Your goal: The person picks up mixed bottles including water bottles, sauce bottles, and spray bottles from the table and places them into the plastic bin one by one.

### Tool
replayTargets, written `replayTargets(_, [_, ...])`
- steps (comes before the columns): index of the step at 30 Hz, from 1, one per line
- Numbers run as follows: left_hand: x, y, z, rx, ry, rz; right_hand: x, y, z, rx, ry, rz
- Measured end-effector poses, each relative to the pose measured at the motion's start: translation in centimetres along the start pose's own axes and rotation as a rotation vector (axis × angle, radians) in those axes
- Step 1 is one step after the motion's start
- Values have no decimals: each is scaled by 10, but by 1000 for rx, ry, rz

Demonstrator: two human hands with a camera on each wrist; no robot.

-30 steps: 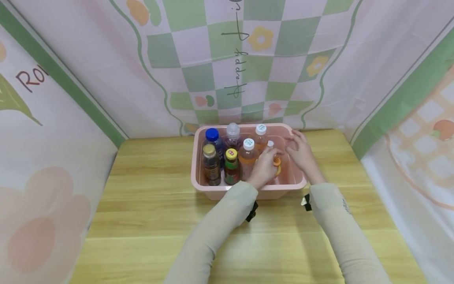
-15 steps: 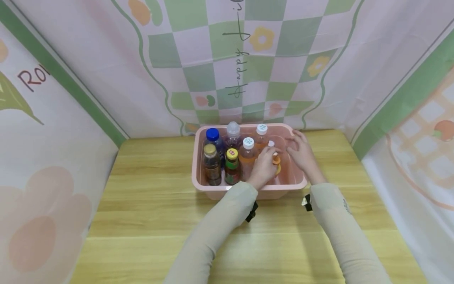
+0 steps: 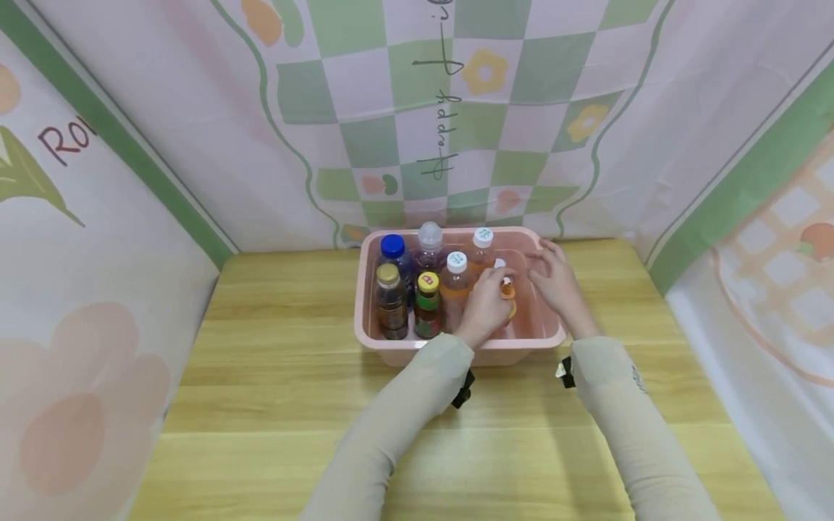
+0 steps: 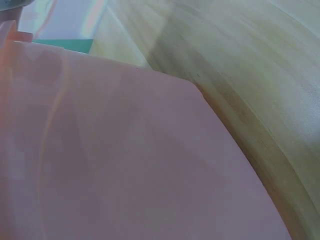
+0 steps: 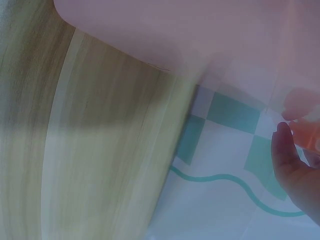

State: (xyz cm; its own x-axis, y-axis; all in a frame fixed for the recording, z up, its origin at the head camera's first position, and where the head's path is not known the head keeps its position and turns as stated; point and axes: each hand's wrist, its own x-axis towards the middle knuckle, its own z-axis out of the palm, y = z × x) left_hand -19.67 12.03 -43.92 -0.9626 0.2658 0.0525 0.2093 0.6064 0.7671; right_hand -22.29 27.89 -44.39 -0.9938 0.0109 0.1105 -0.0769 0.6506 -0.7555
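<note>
In the head view my left hand [image 3: 487, 302] reaches over the front rim of the pink basin [image 3: 557, 337], its fingers curled at an orange-topped bottle [image 3: 507, 291]. The bottle's lower part is hidden, and a white cap [image 3: 499, 264] shows just behind my fingers. My right hand [image 3: 555, 281] is at the basin's right end, fingers apart and fingertips near the back right rim. In the right wrist view that hand [image 5: 296, 172] shows at the right edge, beside an orange shape [image 5: 306, 134]. The left wrist view shows the basin's outer wall [image 4: 135, 140] and no fingers.
Upright in the basin stand a blue-capped bottle [image 3: 393, 247], a gold-capped dark bottle [image 3: 392, 307], a yellow-capped bottle [image 3: 428, 307], a clear domed-lid bottle [image 3: 430, 237] and white-capped orange-labelled bottles [image 3: 457, 264]. The wooden table [image 3: 280, 391] meets a checked cloth [image 3: 417, 108] behind.
The whole head view has shifted slightly. My left fingers and the orange top have moved a little against each other; my right hand keeps its place by the rim.
</note>
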Motion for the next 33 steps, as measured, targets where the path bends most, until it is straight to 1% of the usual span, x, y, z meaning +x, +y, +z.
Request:
replayTargets(3, [0,0,-1,-29,6,2,0,0,0,-1,4,-2])
replayTargets(5, [-1,1,-2,-44,12,19,0,-1,0,-4,2,-1])
replayTargets(14, [-4,3,-4,-108,45,184,-1,-2,-1,-16,-12,5])
replayTargets(17, [-5,4,-6,-121,52,220,-1,-2,-1,-22,-6,2])
replayTargets(22, [-7,4,-6,-132,62,258,-1,-2,-1,-21,-5,4])
replayTargets(24, [-8,5,-5,-145,78,275,-1,-3,-1,-15,-9,11])
replayTargets(29, [-8,9,-3,-252,154,341,-1,-5,-2,1,-16,40])
replayTargets(30, [-8,11,-3,-278,168,355,-1,-5,-2,2,-16,40])
replayTargets(32, [-9,14,-5,-295,191,367,-1,-5,-1,-1,-14,41])
replayTargets(33, [-9,16,-7,-320,192,371,-1,-5,-1,-4,-11,39])
